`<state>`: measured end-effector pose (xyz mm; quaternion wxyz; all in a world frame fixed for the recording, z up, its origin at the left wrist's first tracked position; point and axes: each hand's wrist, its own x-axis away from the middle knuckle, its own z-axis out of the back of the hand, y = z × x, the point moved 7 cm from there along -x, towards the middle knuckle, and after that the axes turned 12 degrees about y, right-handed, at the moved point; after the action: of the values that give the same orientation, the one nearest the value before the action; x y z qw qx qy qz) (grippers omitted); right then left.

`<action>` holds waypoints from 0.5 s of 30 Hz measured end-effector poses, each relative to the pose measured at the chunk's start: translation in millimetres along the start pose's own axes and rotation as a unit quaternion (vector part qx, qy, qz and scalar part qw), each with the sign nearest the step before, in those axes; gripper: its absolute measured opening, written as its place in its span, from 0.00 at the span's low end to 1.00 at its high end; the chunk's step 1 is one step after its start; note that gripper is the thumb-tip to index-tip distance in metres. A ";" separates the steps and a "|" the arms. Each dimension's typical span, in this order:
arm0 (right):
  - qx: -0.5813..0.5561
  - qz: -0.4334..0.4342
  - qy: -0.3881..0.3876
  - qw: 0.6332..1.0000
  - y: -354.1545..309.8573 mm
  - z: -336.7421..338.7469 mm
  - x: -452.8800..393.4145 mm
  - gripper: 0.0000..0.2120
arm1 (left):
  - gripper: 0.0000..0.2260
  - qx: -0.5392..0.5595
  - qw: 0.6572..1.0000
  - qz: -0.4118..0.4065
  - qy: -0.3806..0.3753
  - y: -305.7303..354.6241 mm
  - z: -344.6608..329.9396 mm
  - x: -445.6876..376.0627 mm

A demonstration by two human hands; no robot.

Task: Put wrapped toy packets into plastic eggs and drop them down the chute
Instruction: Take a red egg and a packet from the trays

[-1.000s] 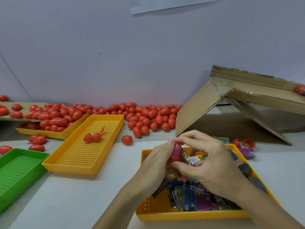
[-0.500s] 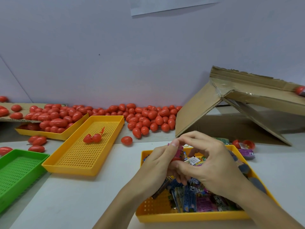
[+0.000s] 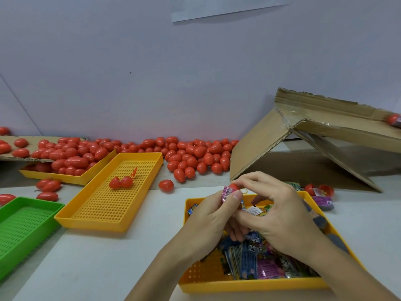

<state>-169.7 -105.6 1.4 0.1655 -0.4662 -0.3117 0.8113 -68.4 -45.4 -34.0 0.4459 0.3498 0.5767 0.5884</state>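
While both hands meet above the near yellow tray, the scene reads as follows.

Left hand: the left hand (image 3: 213,216) has its thumb and fingers curled round a pink packet (image 3: 226,193) and a red egg (image 3: 234,187), held together just over the tray's far rim.

Right hand: the right hand (image 3: 280,218) arches over from the right, its fingers bent, the fingertips (image 3: 241,183) pinching the top of the same egg.

Egg and packet: the packet sits pressed against the egg; how far it is inside cannot be told, since the fingers cover the joint.

Near tray: the yellow tray (image 3: 249,285) holds a heap of wrapped packets (image 3: 249,261) in blue, pink and green.

Middle tray: a second yellow tray (image 3: 102,220) lies to the left, with an opened red egg (image 3: 120,182) on its perforated floor.

Green tray: a green tray (image 3: 19,227) sits at the left edge.

Egg stock: a pile of red eggs (image 3: 195,155) lies along the wall, and more fill a far yellow tray (image 3: 65,177).

Chute: a cardboard chute (image 3: 325,135) slopes at the right, one egg (image 3: 393,119) resting on it at the picture's right edge.
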 end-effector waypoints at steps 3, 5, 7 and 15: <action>-0.021 -0.005 -0.003 1.000 0.3 -0.1 -0.6 0.14 | 0.19 0.005 1.000 -0.004 0.011 -2.1 1.5 0.1; -0.036 -0.016 0.002 0.999 0.7 0.9 -0.7 0.12 | 0.17 0.027 0.999 -0.003 0.029 -3.1 4.9 -1.0; -0.054 -0.046 0.003 0.997 3.8 0.7 0.3 0.14 | 0.17 0.052 0.998 0.004 0.038 -4.1 8.6 -2.3; -0.085 -0.077 0.002 0.993 4.4 -1.4 2.5 0.15 | 0.15 0.144 0.989 0.040 0.025 -3.5 10.3 -2.3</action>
<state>-169.7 -107.0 -3.7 0.1878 -0.4549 -0.4141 0.7657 -57.6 -44.1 -36.3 0.3530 0.4181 0.6518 0.5251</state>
